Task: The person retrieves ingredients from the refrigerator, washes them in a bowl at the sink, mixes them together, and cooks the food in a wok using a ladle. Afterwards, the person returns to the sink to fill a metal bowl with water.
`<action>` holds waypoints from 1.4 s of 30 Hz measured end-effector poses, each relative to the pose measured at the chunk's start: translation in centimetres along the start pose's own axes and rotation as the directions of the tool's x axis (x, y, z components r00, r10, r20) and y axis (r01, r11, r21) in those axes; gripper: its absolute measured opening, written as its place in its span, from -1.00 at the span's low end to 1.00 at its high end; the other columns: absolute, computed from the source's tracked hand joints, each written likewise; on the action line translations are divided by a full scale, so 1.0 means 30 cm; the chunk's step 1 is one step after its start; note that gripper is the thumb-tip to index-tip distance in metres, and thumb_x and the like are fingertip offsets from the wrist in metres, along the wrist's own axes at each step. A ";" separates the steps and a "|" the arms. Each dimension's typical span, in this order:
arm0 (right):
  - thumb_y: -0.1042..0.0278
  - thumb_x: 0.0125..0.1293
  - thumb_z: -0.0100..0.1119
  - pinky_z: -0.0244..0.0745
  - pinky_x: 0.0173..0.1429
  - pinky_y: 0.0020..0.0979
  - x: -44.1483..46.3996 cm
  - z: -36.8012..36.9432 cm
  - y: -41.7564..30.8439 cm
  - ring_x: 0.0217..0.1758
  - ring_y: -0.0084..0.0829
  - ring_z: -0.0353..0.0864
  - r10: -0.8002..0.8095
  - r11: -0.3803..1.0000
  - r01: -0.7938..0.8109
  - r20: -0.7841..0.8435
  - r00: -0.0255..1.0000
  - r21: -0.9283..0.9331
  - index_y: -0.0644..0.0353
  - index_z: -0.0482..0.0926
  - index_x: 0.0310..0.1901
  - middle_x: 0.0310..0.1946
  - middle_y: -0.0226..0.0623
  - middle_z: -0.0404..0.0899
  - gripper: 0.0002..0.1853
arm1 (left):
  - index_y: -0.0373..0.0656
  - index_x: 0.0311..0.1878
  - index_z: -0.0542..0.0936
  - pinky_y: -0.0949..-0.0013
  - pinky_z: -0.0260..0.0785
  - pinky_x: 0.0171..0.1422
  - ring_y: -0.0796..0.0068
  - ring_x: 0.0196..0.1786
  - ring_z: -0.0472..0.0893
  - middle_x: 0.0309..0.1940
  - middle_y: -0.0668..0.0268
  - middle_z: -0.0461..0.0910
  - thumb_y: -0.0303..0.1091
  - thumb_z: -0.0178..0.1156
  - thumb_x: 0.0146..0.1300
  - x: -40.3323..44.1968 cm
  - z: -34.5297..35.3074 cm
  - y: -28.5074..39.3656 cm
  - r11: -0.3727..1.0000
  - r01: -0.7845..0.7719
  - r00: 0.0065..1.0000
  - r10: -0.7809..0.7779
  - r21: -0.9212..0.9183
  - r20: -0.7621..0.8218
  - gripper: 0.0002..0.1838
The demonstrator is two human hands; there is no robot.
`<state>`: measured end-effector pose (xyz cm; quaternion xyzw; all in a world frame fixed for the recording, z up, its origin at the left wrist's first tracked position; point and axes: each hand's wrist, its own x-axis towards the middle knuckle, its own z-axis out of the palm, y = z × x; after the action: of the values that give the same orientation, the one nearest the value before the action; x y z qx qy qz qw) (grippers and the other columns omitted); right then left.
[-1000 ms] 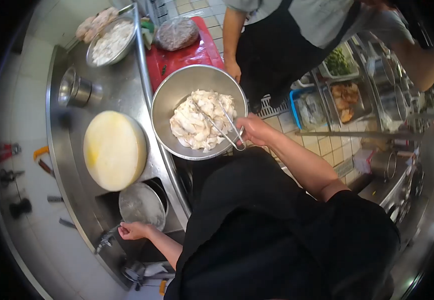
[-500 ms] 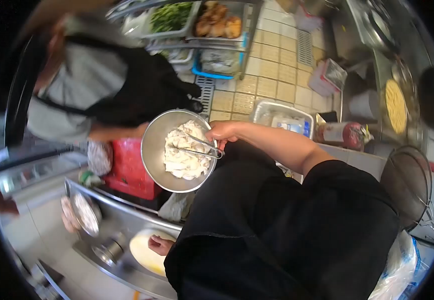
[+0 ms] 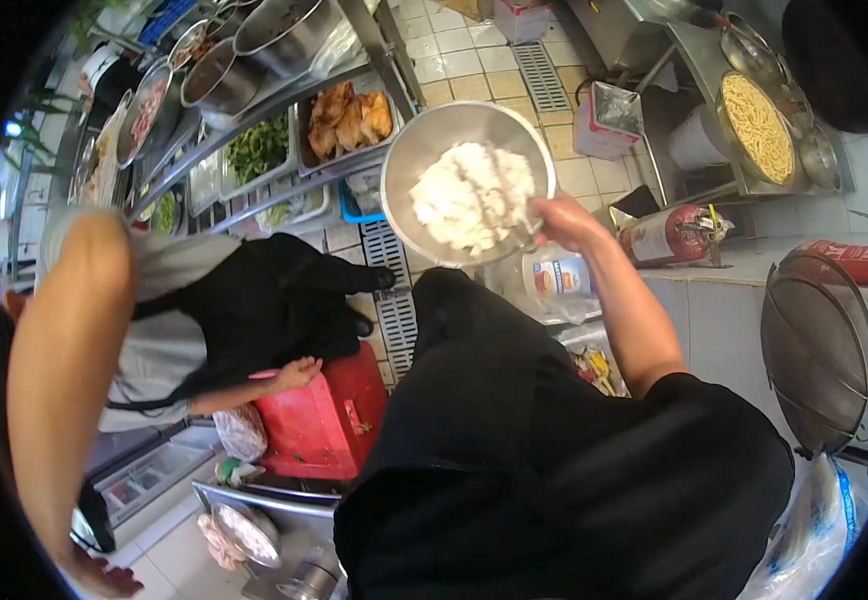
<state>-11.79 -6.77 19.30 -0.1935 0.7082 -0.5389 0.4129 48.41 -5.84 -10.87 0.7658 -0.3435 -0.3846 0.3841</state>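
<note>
- Tiled floor (image 3: 469,62) is showing beside a metal shelf rack (image 3: 384,60).
- Metal bowl (image 3: 401,190) is hanging above it, beyond the person's dark clothing (image 3: 514,420), containing pale food pieces (image 3: 469,195).
- Right hand (image 3: 564,222) is grasping the bowl's rim; left hand is lying out of view, leaving its state impossible to tell.

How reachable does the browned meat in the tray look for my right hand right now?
Probably not readily: your right hand holds the metal bowl at its rim, and in this view that bowl lies between the hand and the browned meat, which itself looks uncovered.
</note>
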 end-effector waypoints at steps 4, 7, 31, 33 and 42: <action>0.46 0.13 0.08 0.51 -0.51 -0.39 0.044 -0.216 -0.151 -0.44 -0.36 0.61 0.022 0.972 0.016 -0.159 0.987 0.235 0.46 0.48 0.04 -0.20 -0.12 0.61 -0.58 | -0.26 -0.04 0.56 0.19 0.49 -0.01 0.17 -0.15 0.62 -0.19 0.08 0.63 -0.07 0.08 0.47 -0.002 0.128 0.269 0.999 -0.007 0.999 0.005 0.034 0.040 -0.62; 0.44 0.18 0.04 0.65 -0.47 -0.38 0.269 -0.389 -0.314 -0.46 -0.32 0.65 0.116 0.977 -0.059 -0.276 0.954 0.204 0.45 0.53 -0.02 -0.31 -0.12 0.64 -0.65 | -0.25 -0.04 0.56 0.18 0.49 -0.01 0.15 -0.15 0.63 -0.19 0.08 0.63 -0.06 0.06 0.47 0.012 0.314 0.417 0.997 0.003 0.999 -0.005 0.075 0.033 -0.62; 0.42 0.27 0.00 0.74 -0.35 -0.34 1.391 -0.711 -0.755 -0.43 -0.26 0.71 0.198 0.794 -0.026 -0.219 0.955 0.607 0.54 0.47 -0.04 -0.30 -0.01 0.67 -0.66 | -0.21 -0.02 0.58 0.12 0.48 0.00 0.05 -0.15 0.65 -0.21 0.05 0.66 0.01 -0.03 0.47 0.190 1.492 1.365 0.921 -0.038 0.844 -0.178 0.388 0.506 -0.56; 0.42 0.27 0.00 0.74 -0.36 -0.34 1.388 -0.760 -0.772 -0.43 -0.25 0.71 0.188 0.788 -0.001 -0.238 0.953 0.616 0.54 0.47 -0.04 -0.31 -0.01 0.67 -0.67 | -0.21 -0.02 0.59 0.11 0.48 0.00 0.04 -0.15 0.65 -0.21 0.05 0.66 0.01 -0.04 0.47 0.202 1.532 1.325 0.897 -0.075 0.811 -0.199 0.436 0.550 -0.55; 0.41 0.28 -0.01 0.72 -0.45 -0.34 1.601 -0.984 -0.944 -0.44 -0.21 0.71 0.190 0.895 -0.083 -0.206 0.960 0.437 0.58 0.42 0.03 -0.28 0.03 0.65 -0.61 | -0.18 -0.03 0.64 0.04 0.46 -0.07 -0.07 -0.19 0.66 -0.31 0.00 0.66 -0.10 0.08 0.38 0.097 1.525 1.154 0.598 -0.789 0.057 0.297 -0.139 0.953 -0.64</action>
<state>-68.12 -33.24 29.67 0.0191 0.6312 -0.6689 0.3921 2.76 -39.30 -1.02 0.2635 -0.8386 -0.4734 0.0562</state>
